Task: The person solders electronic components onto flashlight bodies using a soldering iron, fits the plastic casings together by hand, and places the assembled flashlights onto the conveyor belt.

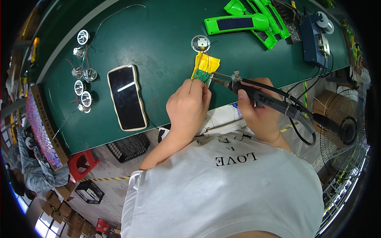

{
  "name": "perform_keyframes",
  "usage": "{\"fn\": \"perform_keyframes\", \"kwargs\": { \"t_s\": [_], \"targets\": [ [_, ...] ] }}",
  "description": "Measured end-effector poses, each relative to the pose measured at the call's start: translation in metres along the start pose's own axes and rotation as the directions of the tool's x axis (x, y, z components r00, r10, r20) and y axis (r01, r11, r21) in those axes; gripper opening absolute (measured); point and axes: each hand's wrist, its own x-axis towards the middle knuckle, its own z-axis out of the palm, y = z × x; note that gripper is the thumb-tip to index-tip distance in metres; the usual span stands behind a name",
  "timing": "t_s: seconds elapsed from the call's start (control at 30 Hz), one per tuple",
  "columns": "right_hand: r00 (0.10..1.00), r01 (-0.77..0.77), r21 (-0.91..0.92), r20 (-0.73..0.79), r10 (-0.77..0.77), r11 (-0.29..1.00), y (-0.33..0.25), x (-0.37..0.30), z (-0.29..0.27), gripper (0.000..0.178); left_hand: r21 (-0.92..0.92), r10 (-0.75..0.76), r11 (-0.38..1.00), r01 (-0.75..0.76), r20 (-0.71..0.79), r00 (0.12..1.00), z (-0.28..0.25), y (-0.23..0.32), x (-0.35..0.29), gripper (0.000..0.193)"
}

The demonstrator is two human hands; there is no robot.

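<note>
circuit board — green | iron handle — black | tabletop: dark green

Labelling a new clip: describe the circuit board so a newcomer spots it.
On the dark green table, find the yellow piece just beyond the left hand. The circuit board shows between the two, by the tip of the soldering iron. Unlike the larger, brighter green casings farther back, it is a small, darker green piece with thin wires beside it.

Phone, lamp reflectors, green casings on green bench
</note>
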Motion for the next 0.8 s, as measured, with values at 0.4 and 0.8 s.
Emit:
{"fn": "perform_keyframes", "kwargs": {
  "t_s": [0.4, 0.8],
  "targets": [
    [1.000, 0.027, -0.035, -0.006, -0.027, 0.999, -0.0005, 0.0004, -0.0003, 0.020, 0.007, -0.011, 1.000, 0.011, 0.020, 1.000, -0.0005, 0.0005, 0.0003, 0.014],
    [1.000, 0.018, -0.032, 0.018, -0.017, 0.999, -0.0015, 0.0005, -0.0004, 0.019, 0.005, 0.024, 1.000, -0.024, 0.002, 1.000, -0.0007, 0.0006, 0.0014, 0.014]
  ]
}}
